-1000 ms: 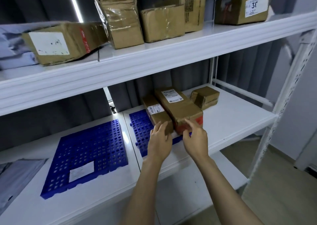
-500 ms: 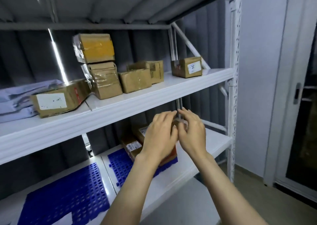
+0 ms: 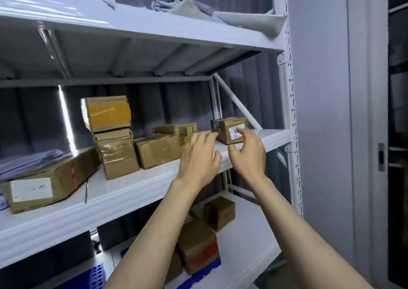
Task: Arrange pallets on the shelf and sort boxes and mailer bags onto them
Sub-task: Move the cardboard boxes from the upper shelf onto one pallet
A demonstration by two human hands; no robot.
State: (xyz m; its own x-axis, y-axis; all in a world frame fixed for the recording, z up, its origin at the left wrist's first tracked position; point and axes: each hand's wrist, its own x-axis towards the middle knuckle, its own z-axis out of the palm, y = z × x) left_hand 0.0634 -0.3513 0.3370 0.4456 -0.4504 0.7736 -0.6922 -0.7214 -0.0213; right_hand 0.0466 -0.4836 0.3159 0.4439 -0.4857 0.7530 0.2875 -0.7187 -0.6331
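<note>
Brown cardboard, with a white label that carries a printed number, makes the small box which stands at the right end of the middle shelf, close to the white upright post. In the head view both hands are raised to it: the left hand is just beside its left side and the right hand is before its label, both released with loosely spread fingers and holding nothing. The right fingertips seem to reach the label, but contact is not certain. Further left on this shelf stand a taped box, a stack of two boxes and a long box. On the lower shelf, boxes lie on a blue pallet. Grey mailer bags lie on the top shelf, and a grey curtain hangs behind.
</note>
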